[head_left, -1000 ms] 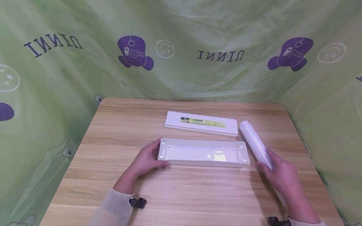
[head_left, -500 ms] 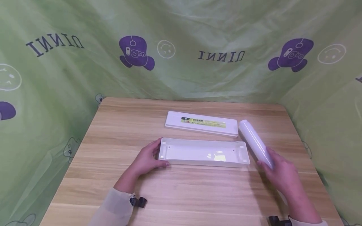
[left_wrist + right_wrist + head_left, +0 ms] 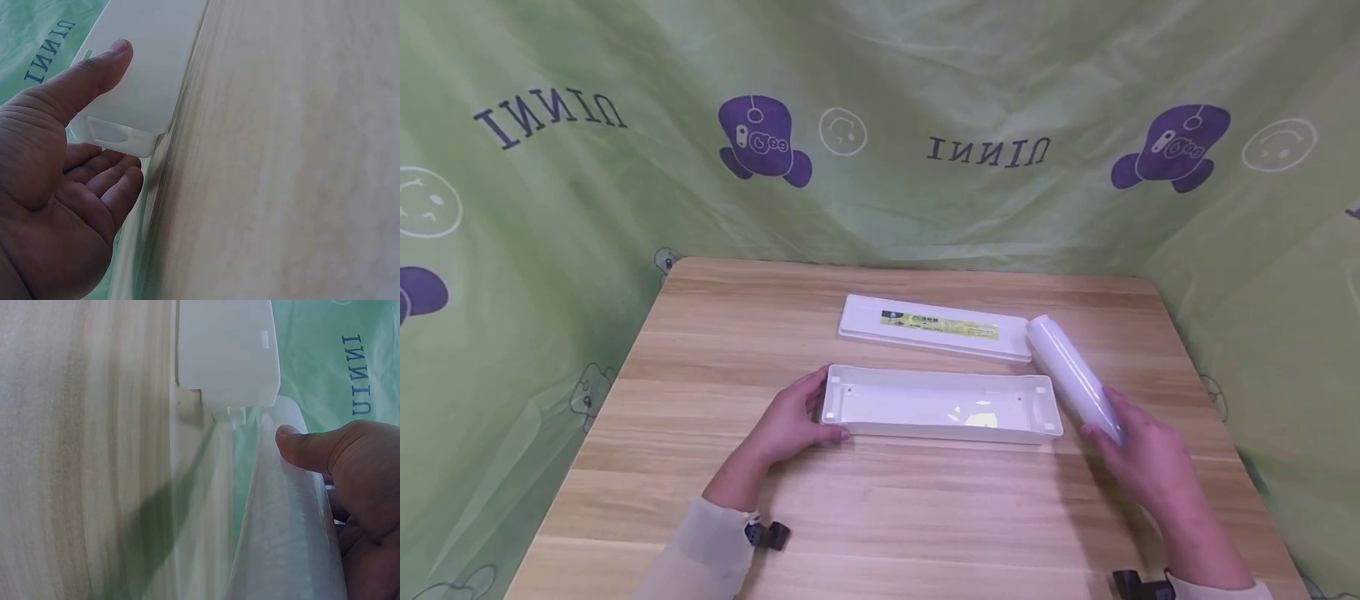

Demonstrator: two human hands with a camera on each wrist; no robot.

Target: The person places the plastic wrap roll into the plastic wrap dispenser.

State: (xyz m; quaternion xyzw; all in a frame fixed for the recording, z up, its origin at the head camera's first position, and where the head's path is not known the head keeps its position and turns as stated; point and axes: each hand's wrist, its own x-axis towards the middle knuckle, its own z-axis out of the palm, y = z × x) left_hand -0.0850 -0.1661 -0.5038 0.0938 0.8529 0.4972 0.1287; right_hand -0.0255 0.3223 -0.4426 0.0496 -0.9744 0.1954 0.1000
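Observation:
A long white open-topped plastic box (image 3: 940, 430) lies crosswise on the table, nothing inside it. My left hand (image 3: 790, 421) holds its left end, thumb on the near wall and fingers round the end; the left wrist view shows the thumb flat against the box (image 3: 150, 69). A roll of cling film (image 3: 1071, 371) slants beside the box's right end, gripped near its lower part by my right hand (image 3: 1150, 458). Close up in the right wrist view, my thumb presses along the shiny roll (image 3: 284, 531). The roll's near end is mostly hidden by the hand and forearm.
Behind the box lies a white lid (image 3: 861, 318) with a yellow-green label (image 3: 940, 325). All of it rests on a wood-grain table (image 3: 925, 517). Green printed cloth (image 3: 880, 217) encloses the table at the back and both sides.
The roll's far end has swung slightly left, from beside the lid to overlapping its right end in the head view. My left hand and the box hold still.

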